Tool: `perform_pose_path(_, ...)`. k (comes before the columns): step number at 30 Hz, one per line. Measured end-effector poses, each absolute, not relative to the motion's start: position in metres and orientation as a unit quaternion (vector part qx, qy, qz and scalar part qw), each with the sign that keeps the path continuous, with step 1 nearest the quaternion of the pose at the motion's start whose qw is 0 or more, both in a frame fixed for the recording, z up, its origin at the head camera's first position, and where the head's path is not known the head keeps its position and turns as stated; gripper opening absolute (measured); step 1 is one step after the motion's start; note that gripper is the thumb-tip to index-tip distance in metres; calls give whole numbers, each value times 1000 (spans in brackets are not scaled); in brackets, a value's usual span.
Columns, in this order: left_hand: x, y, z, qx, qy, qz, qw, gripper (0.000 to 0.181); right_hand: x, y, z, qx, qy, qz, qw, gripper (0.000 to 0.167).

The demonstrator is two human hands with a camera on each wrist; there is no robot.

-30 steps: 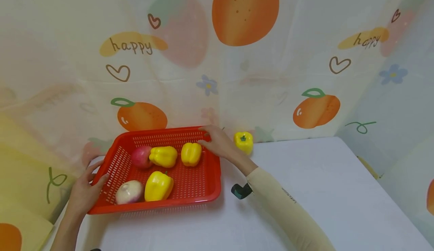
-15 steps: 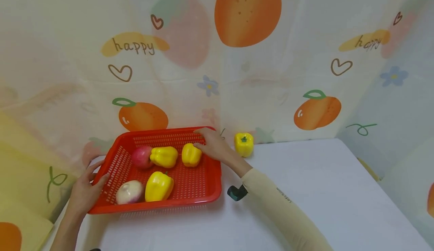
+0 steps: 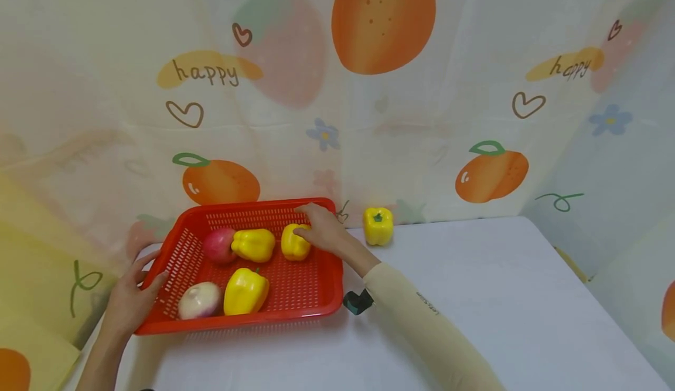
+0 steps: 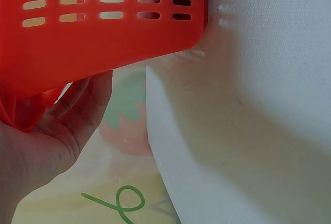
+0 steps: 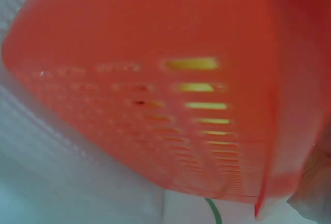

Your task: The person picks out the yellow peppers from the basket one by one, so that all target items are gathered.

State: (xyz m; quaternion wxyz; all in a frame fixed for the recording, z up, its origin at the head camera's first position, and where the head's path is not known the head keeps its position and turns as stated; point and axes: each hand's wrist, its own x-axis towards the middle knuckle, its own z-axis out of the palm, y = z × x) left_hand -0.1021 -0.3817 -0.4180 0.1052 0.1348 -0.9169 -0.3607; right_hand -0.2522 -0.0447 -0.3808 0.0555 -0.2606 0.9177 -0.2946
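A red plastic basket [image 3: 237,322] stands on the white table, slightly tilted. My left hand [image 3: 130,297] grips its left rim; in the left wrist view the fingers [image 4: 85,107] reach behind the basket wall [image 4: 103,43]. Over the right side, my right hand [image 3: 326,230] reaches in with fingers extended, its thumb in front of a yellow bell pepper [image 3: 293,247]; contact cannot be told. Also inside lie a yellow pepper [image 3: 254,245], another yellow bell pepper [image 3: 245,291], a pinkish-red round item [image 3: 218,246] and a white-purple onion [image 3: 200,300]. The right wrist view mostly shows the basket's outer wall [image 5: 155,17].
One more yellow bell pepper [image 3: 378,225] stands upright on the table [image 3: 474,297], right of the basket near the back edge. A printed fabric backdrop [image 3: 401,109] rises directly behind. A dark wrist device [image 3: 358,302] shows beside the right sleeve [image 3: 416,320].
My right hand has moved left from the basket's right rim, inward over the bell pepper. My left hand and the basket have stayed in place.
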Motion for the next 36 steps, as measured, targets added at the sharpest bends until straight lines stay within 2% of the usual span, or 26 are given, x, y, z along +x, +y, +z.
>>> perform_pose_path(17, -101, -382, -418, 128, -916, -363, 114, 53, -261, -56, -393, -285, 935, -206, 56, 50)
perform_pose_path(25, -100, -380, -417, 130, -915, -364, 114, 52, -260, -60, -394, -301, 945, -121, 36, 40)
perform_pose_path(36, -98, -381, -417, 127, -913, -369, 118, 51, -266, -68, -397, -281, 954, -93, 50, 48)
